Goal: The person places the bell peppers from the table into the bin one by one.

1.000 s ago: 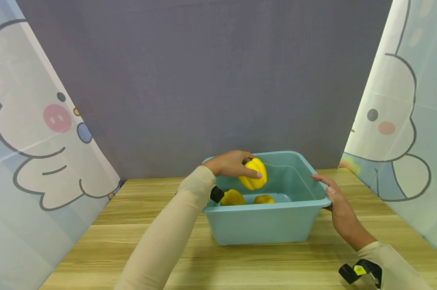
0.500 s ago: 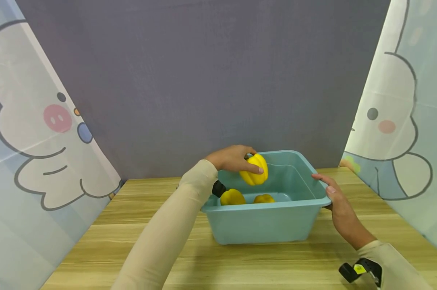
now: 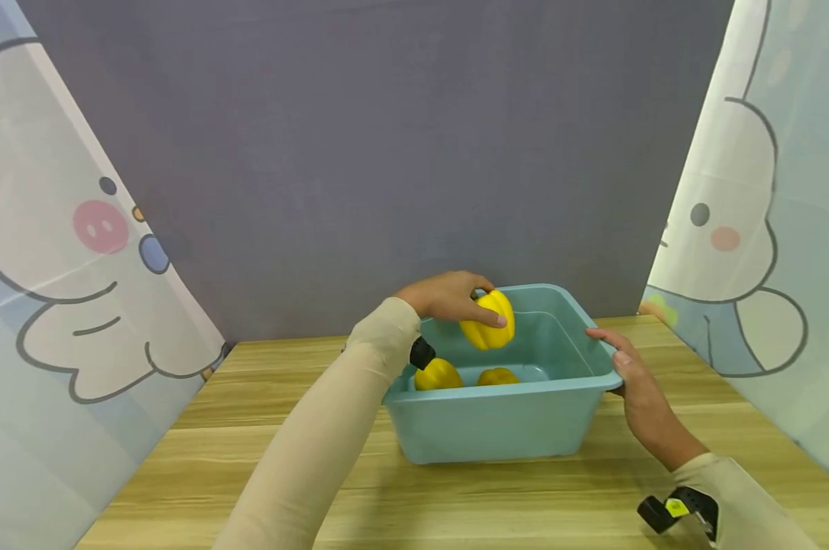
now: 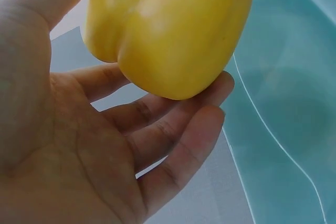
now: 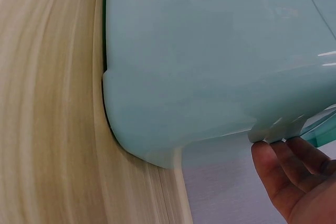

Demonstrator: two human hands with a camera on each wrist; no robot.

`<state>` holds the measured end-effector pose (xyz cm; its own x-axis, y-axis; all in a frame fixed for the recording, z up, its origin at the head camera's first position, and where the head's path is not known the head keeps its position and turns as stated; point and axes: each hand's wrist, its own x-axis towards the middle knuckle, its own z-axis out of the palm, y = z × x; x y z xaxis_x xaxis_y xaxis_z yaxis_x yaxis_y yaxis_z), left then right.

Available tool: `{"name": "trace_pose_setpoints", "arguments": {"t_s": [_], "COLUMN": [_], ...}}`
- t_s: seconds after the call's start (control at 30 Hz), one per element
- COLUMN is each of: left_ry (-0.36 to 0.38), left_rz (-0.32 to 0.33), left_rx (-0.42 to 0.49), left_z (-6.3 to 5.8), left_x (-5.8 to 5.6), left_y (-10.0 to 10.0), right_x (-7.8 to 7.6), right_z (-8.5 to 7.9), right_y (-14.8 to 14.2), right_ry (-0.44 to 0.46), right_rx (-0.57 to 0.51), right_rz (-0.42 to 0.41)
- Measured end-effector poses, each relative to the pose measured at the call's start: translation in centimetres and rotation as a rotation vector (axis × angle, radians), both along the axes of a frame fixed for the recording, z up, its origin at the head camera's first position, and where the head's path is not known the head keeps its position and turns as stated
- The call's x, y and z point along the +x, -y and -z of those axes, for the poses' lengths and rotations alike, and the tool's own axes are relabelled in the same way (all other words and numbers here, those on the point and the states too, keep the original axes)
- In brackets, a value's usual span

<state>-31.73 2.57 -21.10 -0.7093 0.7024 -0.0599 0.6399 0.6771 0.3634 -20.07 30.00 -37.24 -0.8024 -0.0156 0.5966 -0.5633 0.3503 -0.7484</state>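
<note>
My left hand (image 3: 448, 296) holds a yellow bell pepper (image 3: 490, 321) between thumb and fingers, raised above the inside of a blue-green plastic basin (image 3: 490, 424). In the left wrist view the fingers curl under the rounded end of that pepper (image 4: 184, 35). Two more yellow peppers lie on the basin floor, one at the left (image 3: 438, 374) and one near the middle (image 3: 498, 376), each partly hidden by the front wall. My right hand (image 3: 637, 389) grips the basin's right rim, thumb on top. From the right wrist, its fingertips (image 5: 262, 148) show against the basin's outer side.
The basin stands on a wood-grain table (image 3: 283, 428). Behind it rises a plain grey panel (image 3: 386, 153). Cartoon-printed sheets hang at the left (image 3: 50, 428) and right (image 3: 792, 244). Dark wrist devices sit on both sleeves.
The left hand has lifted the pepper a little, up and slightly to the right. The right hand keeps its grip on the rim, and the basin stays on the table.
</note>
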Motion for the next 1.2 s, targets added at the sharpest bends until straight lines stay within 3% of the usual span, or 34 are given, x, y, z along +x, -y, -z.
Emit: {"name": "trace_pose_setpoints", "arguments": {"t_s": [0.2,0.53,0.8,1.2], "left_ry": [0.008,0.067,0.167,0.204], "left_rz": [0.005,-0.001,0.032,0.032], "left_rx": [0.009,0.135,0.283,0.304], "left_z": [0.0,-0.7,-1.1,-1.5], "left_x": [-0.1,0.4,0.3,0.0], "left_y": [-0.4,-0.3,1.5,3.7], "right_x": [0.0,0.0,-0.1,0.0], "right_z": [0.0,0.1,0.0,-0.1], "right_y": [0.0,0.1,0.3,-0.1], "right_ry": [0.007,0.025,0.025,0.013], "right_rx": [-0.021,-0.015,-0.007,-0.027], "right_rz": [-0.010,-0.005,-0.019,-0.020]}}
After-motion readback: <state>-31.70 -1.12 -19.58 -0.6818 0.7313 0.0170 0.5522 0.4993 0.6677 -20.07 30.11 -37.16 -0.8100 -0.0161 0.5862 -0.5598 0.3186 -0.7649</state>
